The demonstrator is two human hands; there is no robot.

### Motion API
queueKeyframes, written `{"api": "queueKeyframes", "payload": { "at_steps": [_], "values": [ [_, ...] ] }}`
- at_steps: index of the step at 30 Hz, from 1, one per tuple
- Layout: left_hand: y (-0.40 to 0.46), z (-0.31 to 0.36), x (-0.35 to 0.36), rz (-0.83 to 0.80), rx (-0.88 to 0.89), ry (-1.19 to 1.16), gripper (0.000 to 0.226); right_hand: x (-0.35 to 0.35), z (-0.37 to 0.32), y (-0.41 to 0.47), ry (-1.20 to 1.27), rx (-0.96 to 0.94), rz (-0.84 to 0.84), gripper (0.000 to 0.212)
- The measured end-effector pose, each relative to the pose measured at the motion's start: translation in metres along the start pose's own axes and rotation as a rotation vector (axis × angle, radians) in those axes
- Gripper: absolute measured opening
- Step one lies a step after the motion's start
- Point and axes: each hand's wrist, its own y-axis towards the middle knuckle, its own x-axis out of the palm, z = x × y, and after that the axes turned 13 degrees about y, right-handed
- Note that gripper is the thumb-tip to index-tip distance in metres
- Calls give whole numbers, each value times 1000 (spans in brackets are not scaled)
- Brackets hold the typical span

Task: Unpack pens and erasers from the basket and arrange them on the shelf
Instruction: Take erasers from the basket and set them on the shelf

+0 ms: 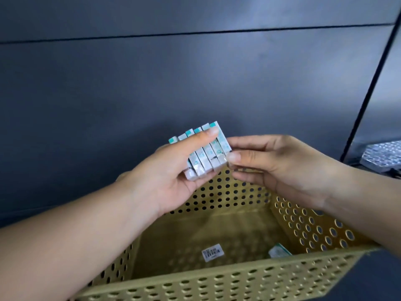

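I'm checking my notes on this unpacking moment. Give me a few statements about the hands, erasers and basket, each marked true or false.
1. The left hand holds a row of wrapped erasers. True.
2. The right hand hangs idle, away from the erasers. False: its fingertips pinch the row's right end.
3. The basket is full of pens. False: only one eraser and a label show inside.
4. The erasers are held above the basket. True.
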Motion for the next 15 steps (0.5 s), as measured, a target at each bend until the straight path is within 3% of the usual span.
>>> {"api": "queueKeyframes", "payload": {
  "at_steps": [5, 10, 13, 15],
  "values": [
    [1, 0, -1, 29, -47, 95, 50, 0, 0, 0, -323, -73, 11, 16],
    [0, 1, -2, 34, -66, 240, 47, 1, -6, -5, -505, -40, -92, 26],
    [2, 4, -5, 3, -82, 361, 38, -9, -17, -9, -892, 181, -188, 58],
    [4, 4, -6, -41, -120, 441, 39, -7, -20, -13, -1082, 446, -252, 51]
  ]
}}
